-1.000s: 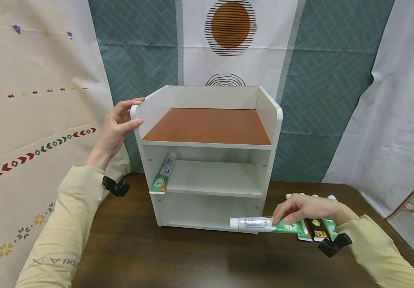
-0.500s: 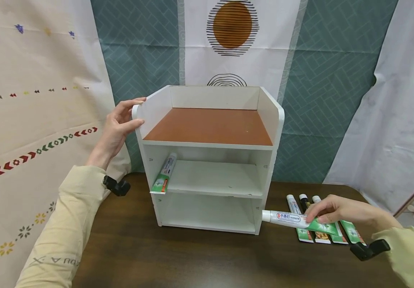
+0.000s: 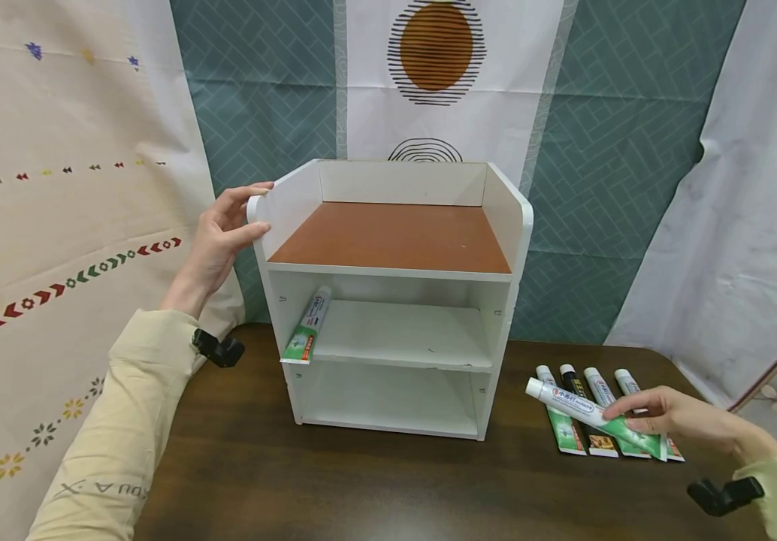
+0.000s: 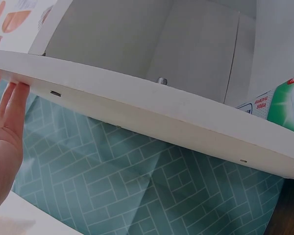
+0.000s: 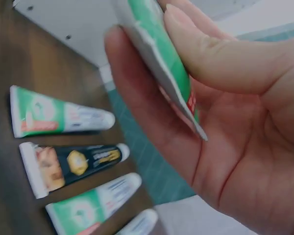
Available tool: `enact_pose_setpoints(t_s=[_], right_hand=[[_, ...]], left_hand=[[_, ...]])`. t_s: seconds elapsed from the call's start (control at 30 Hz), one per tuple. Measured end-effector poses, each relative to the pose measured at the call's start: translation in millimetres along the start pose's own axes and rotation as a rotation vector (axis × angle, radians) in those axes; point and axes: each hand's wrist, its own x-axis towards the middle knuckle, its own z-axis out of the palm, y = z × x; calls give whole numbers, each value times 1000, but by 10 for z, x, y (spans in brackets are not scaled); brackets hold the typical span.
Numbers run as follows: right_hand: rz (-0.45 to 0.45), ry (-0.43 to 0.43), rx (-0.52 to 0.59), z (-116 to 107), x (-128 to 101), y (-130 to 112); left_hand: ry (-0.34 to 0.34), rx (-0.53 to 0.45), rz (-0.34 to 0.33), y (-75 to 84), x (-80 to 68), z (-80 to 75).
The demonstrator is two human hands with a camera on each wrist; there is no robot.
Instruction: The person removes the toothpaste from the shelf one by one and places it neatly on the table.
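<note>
My left hand grips the upper left side panel of a small white shelf unit. In the left wrist view, the fingers lie against the panel's outer face. My right hand pinches a white-and-green toothpaste tube near its flat end, cap pointing left. The right wrist view shows that flat end between thumb and fingers. Below and behind it, several toothpaste tubes lie side by side on the table, among them a black one and a green-and-white one; the held tube partly covers them.
Another toothpaste tube lies at the left of the middle shelf, its flat end at the front edge. The unit has a brown top board and stands on a dark wooden table. Patterned cloths hang behind and beside.
My right hand has moved right with the toothpaste tube, away from the shelf unit and over the row. The tube has turned, its flat end now lower. My left hand stays in place.
</note>
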Motion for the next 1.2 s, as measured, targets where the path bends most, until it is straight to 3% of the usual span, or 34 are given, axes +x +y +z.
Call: enact_pose_setpoints(t_s=[0.1,0.33,0.63,0.97,1.2], right_hand=[[44,59,42,30,-20,133],[50,137,201,119,13,431],[122,317,267,269,91,576],[234,525,91,266,22,576],[261,575,52,152,-191,652]], left_hand=[[-1,3,1,-1,1,-1],[-2,17,1,-2,13,0],[-4,11,5,-2,24,7],[0,9,2,-13,0,-5],[5,11,1,-9,-14,-2]])
